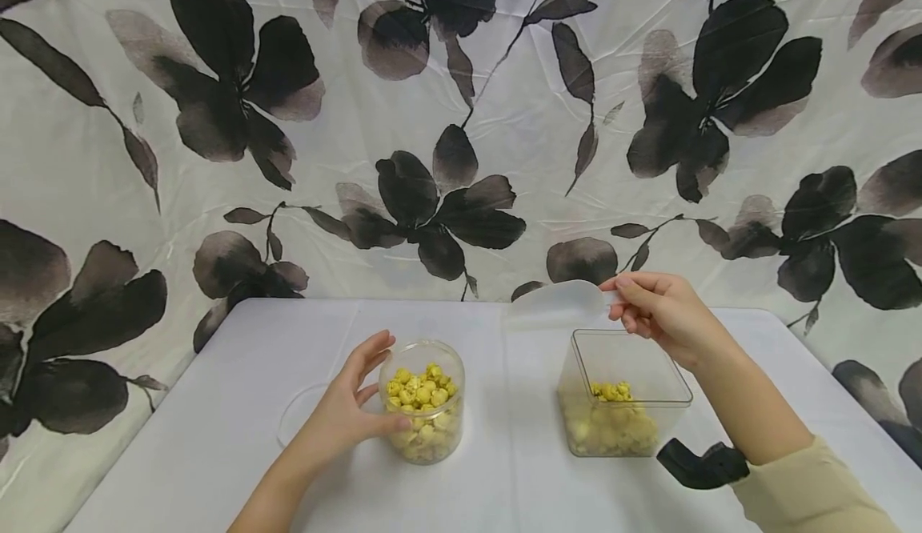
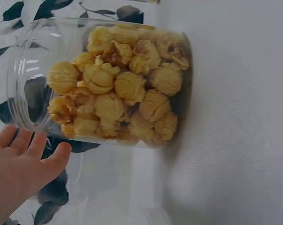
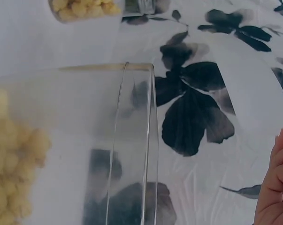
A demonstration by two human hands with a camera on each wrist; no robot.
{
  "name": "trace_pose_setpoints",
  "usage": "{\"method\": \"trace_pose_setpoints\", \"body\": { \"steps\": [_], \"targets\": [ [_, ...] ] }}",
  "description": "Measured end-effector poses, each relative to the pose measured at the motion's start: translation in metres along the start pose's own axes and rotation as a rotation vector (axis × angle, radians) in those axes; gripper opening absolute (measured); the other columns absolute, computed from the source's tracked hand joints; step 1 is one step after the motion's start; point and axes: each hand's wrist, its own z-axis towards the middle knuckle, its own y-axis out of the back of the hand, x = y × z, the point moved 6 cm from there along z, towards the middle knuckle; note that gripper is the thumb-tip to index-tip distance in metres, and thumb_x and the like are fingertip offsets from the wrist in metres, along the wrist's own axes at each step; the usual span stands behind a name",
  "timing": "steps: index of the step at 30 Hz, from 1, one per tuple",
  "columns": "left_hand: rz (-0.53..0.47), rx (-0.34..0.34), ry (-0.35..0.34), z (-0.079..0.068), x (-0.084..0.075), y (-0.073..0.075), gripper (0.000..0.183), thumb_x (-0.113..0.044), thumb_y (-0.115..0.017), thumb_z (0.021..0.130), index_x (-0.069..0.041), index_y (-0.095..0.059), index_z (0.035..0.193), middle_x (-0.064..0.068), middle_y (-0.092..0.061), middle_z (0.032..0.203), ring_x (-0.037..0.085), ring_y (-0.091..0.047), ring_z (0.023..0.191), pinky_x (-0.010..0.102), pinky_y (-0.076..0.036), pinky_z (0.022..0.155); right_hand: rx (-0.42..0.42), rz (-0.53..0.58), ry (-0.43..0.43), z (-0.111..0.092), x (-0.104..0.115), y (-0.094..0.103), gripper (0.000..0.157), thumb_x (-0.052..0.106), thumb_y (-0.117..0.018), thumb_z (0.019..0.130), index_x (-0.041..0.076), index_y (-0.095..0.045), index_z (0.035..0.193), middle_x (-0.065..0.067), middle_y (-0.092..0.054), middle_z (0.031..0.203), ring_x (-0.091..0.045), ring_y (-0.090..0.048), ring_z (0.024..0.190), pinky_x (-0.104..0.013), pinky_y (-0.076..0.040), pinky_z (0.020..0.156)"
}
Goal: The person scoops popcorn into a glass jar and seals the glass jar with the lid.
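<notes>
A flowered cloth [image 1: 483,101] hangs behind the white surface [image 1: 504,469]. Left of its middle stands the jar [image 1: 426,414] of popcorn [image 1: 421,389]; the left hand [image 1: 353,405] curves loosely around it, thumb at the front. Nearer the surface's right edge, the right hand [image 1: 659,309] pinches a white piece [image 1: 558,305], probably a scoop, above the box [image 1: 576,381], which also holds popcorn. A light grip could let the piece twist; knocking the box's rim might spill kernels.
</notes>
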Motion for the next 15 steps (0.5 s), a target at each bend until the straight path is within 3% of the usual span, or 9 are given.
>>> {"method": "trace_pose_setpoints", "body": {
  "steps": [7,15],
  "targets": [
    [-0.024,-0.025,-0.046,-0.001,-0.014,0.007,0.1,-0.003,-0.082,0.066,-0.013,-0.022,0.146,0.004,-0.025,0.15,0.024,-0.021,0.137,0.048,-0.029,0.105,0.005,0.045,-0.002,-0.005,-0.001,0.013,0.022,0.012,-0.049,0.097,0.011,-0.07,0.091,0.0,-0.065,0.069,-0.005,-0.055,0.053,-0.013,-0.041,0.048],
    [-0.06,-0.051,-0.107,-0.001,-0.038,0.008,0.101,0.003,-0.081,0.065,-0.01,-0.022,0.146,0.005,-0.027,0.149,0.023,-0.023,0.137,0.027,-0.036,0.101,0.032,0.153,0.008,-0.014,0.002,0.03,0.025,0.008,-0.047,0.098,0.007,-0.071,0.094,-0.003,-0.066,0.072,-0.007,-0.056,0.056,-0.014,-0.045,0.052]
  ]
}}
